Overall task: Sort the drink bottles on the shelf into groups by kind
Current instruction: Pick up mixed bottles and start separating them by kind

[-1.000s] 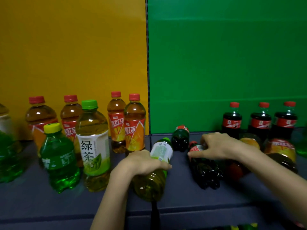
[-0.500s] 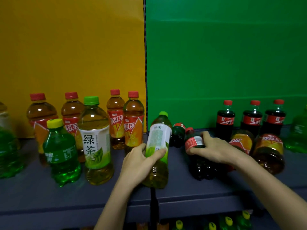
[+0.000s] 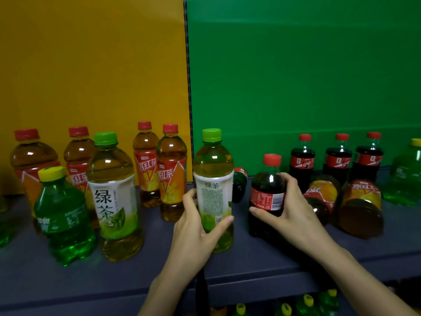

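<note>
The left hand (image 3: pixel 196 226) curls its fingers and thumb around the label of an upright green tea bottle (image 3: pixel 213 176) at the middle of the dark shelf (image 3: pixel 148 281). Just beside it, the right hand (image 3: pixel 293 215) grips an upright cola bottle (image 3: pixel 267 185) at its red label. To the left stand a second green tea bottle (image 3: pixel 114 195), a green soda bottle (image 3: pixel 63 215) and red-capped iced tea bottles (image 3: pixel 170 172). To the right, three cola bottles (image 3: pixel 301 160) stand behind two iced tea bottles lying down (image 3: pixel 362 206).
</note>
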`<state>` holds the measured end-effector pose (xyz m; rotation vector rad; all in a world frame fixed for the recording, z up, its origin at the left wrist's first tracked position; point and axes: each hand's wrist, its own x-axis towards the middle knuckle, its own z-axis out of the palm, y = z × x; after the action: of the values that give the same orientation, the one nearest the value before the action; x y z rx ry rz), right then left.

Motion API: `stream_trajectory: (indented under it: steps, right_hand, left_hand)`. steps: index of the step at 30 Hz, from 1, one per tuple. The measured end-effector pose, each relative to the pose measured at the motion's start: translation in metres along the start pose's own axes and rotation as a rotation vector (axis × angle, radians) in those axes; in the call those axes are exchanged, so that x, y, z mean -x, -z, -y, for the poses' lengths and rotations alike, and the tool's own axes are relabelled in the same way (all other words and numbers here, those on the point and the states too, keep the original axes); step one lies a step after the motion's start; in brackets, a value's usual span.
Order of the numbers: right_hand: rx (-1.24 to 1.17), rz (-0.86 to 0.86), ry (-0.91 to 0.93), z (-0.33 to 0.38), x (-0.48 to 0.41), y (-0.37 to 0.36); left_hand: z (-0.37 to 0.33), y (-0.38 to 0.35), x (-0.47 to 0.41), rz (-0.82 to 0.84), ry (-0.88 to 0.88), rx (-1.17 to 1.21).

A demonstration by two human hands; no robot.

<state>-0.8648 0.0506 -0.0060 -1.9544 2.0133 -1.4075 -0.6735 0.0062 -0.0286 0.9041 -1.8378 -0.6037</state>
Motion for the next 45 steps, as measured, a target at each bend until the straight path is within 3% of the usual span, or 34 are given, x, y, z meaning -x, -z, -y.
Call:
stream_trajectory:
  steps: [10,16,20,25,31,36,45]
  right_hand:
    - [0.046,0.075,0.025,-0.001,0.002,0.0]
    - [0.046,0.462,-0.013,-0.009,-0.012,0.046]
    - [0.035,0.453,-0.08,-0.028,-0.045,0.068]
    - [-0.149,0.52,-0.238,-0.044,-0.114,0.035]
    - [0.003,0.737,-0.349,-0.044,-0.164,-0.025]
    - [-0.021,0.941,-0.531,-0.044,-0.181,-0.06]
    - [-0.045,1.06,-0.473,-0.044,-0.192,-0.067]
  left_hand:
    - [0.003,-0.005,-0.003,0.031,0.007,0.018]
    - [0.004,-0.009,-0.001,-0.029,-0.001,-0.019]
    - [-0.001,-0.01,-0.002,-0.095,0.001,-0.044]
    - [-0.014,-0.016,-0.004,-0.171,0.047,-0.05]
    - [-0.014,-0.026,-0.004,-0.244,0.097,0.005]
    - [-0.017,-0.029,0.001,-0.248,0.084,0.026]
    - [-0.011,-0.024,0.009,-0.274,0.124,-0.062]
